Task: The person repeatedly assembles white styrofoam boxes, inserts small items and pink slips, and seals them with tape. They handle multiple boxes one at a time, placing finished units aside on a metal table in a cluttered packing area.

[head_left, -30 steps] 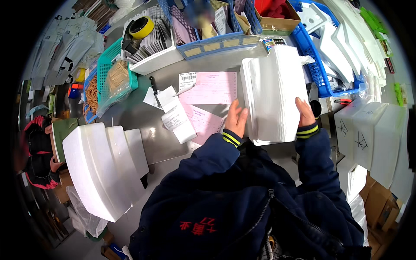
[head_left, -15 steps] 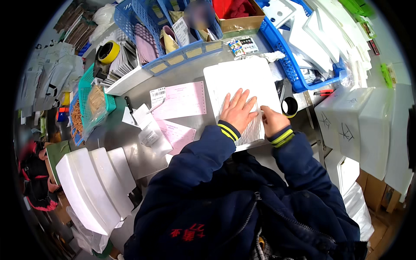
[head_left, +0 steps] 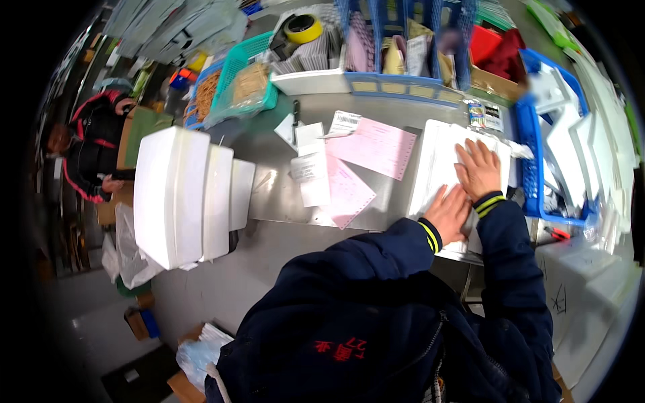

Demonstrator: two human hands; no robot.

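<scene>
A flat white package [head_left: 430,158] lies near the table's front edge, with both hands resting on it. My right hand [head_left: 480,168] is spread on its upper right part, fingers pointing away from me. My left hand [head_left: 450,213] presses flat on the nearer part, fingers stretched, just below the right. Neither hand grips anything. To the left are a pink printed form [head_left: 379,148], a second pink form [head_left: 349,191] and a white label slip [head_left: 311,181] partly over it. The package's right side is partly hidden by the right hand and sleeve.
Blue dividers [head_left: 403,88] and a teal basket [head_left: 232,77] stand along the back. A blue crate [head_left: 533,158] of white foam pieces borders the right. Stacked white foam boxes [head_left: 171,201] stand at the left, and a co-worker [head_left: 97,144] is beyond them.
The view has swung leftward, so the table sits further right. My right hand has moved from the package's right edge onto its top; my left hand has slid to the nearer part.
</scene>
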